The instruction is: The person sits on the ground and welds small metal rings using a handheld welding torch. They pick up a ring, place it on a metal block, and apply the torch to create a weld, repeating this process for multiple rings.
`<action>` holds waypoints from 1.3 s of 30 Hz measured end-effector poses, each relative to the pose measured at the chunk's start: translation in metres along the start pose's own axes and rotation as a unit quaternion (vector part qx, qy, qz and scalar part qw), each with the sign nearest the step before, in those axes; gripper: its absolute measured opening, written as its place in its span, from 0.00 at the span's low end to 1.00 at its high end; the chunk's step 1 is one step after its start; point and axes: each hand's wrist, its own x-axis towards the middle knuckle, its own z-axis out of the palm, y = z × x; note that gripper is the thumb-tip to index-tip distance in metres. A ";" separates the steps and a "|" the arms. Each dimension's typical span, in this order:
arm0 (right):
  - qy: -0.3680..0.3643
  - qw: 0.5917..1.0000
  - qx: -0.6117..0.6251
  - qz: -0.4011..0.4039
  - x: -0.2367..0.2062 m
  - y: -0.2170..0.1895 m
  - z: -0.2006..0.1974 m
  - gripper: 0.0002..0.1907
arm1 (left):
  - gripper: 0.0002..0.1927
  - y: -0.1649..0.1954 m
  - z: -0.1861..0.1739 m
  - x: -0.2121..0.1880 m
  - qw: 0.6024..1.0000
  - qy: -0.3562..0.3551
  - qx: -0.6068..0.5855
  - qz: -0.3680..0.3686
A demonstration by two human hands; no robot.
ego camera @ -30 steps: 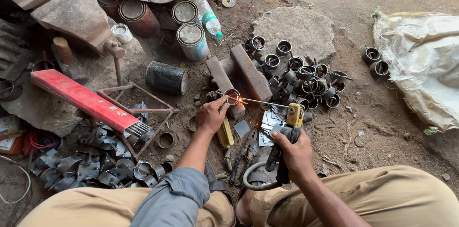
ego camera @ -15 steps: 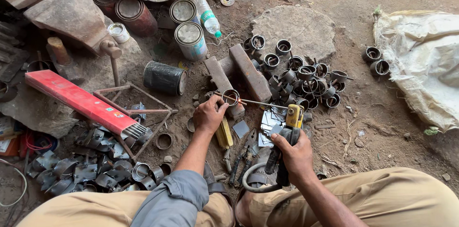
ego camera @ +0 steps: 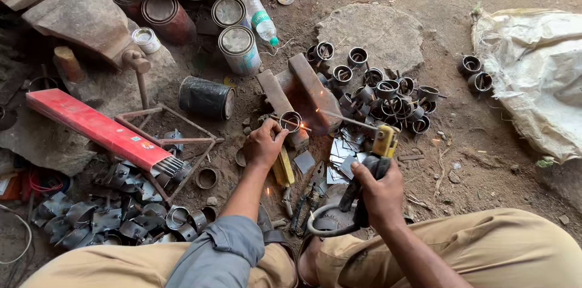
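Observation:
My left hand pinches a small metal ring that stands on a rusty steel bar on the dirt floor. My right hand grips a welding electrode holder with a yellow head. Its thin rod reaches left to the ring, where an orange glow and sparks show. A black cable loops down from the holder between my knees. Small cut metal plates lie just under the rod.
A heap of finished ring pieces lies right of a second steel bar. Bent metal strips pile at lower left beside a red electrode box. Tin cans, a plastic bottle, a flat stone and a white sack surround the spot.
The rod tip stays on the ring and the glow with sparks is brighter now. Both hands keep almost the same places.

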 end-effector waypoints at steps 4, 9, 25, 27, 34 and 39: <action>-0.022 0.998 -0.053 0.029 -0.005 -0.002 0.004 0.20 | 0.13 0.002 0.000 0.001 1.000 0.003 0.014 0.009; -0.035 0.995 -0.066 0.065 -0.008 -0.008 0.006 0.21 | 0.13 0.003 -0.002 0.002 0.999 -0.027 0.025 -0.022; -0.055 0.993 -0.090 0.062 -0.007 -0.011 0.008 0.20 | 0.15 -0.003 0.001 0.003 0.999 -0.025 0.009 -0.018; -0.057 0.991 -0.099 0.063 -0.007 -0.009 0.007 0.20 | 0.14 -0.002 0.001 0.002 1.000 -0.023 -0.008 -0.009; -0.005 0.997 -0.065 0.029 -0.001 -0.001 0.002 0.23 | 0.19 -0.002 0.001 0.001 0.998 -0.026 0.019 -0.047; -0.037 0.997 -0.052 0.046 -0.003 0.000 0.005 0.23 | 0.21 -0.004 0.003 0.003 0.998 -0.019 0.029 -0.047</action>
